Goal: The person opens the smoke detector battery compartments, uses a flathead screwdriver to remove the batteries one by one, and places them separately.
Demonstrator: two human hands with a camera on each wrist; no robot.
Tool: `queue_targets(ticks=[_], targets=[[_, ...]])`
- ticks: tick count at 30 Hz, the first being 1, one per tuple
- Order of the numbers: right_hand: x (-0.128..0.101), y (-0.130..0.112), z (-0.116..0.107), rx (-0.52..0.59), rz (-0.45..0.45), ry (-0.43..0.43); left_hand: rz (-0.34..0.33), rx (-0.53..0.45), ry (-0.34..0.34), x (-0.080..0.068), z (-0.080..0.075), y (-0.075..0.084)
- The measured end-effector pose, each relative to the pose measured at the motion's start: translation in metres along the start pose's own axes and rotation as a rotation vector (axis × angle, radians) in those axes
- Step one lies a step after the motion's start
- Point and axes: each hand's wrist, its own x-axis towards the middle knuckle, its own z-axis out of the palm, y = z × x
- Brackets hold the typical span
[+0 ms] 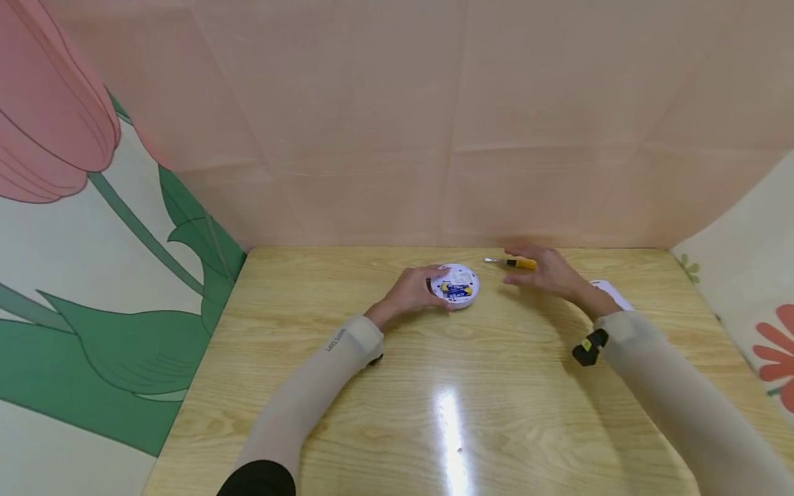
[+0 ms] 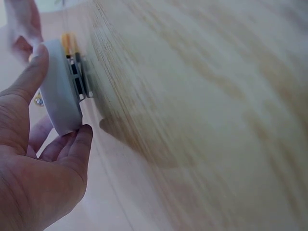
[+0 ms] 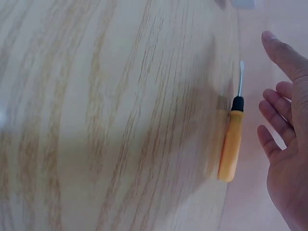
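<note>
Gripping one round white device [image 1: 457, 285] between thumb and fingers, the left hand [image 1: 412, 292] steadies it; the right hand [image 1: 547, 271] hovers, fingers loose, beside one yellow screwdriver [image 1: 513, 262].

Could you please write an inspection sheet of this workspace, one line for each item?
Surface: wooden table, light glare near the front.
Job's things: round white device, back side up, batteries visible; yellow screwdriver lying beside it.
Clutter: white flat object behind the right wrist, partly hidden.
Grips: left hand holds the round white device; right hand open, next to the yellow screwdriver, not holding it.
Cables: nothing seen.
Surroundings: pink panels behind; flower pictures at the sides.
</note>
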Motion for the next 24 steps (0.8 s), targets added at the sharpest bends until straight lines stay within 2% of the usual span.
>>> queue_targets(ticks=[8,24], targets=[[-0.001,-0.015,0.005,-0.012,-0.096,0.056,0.006,0.005,0.003,-0.001,-0.001,0.0],[0.002,-0.042,0.015,0.0,-0.243,0.065,-0.005,-0.021,-0.005,-0.001,0.0,-0.001]])
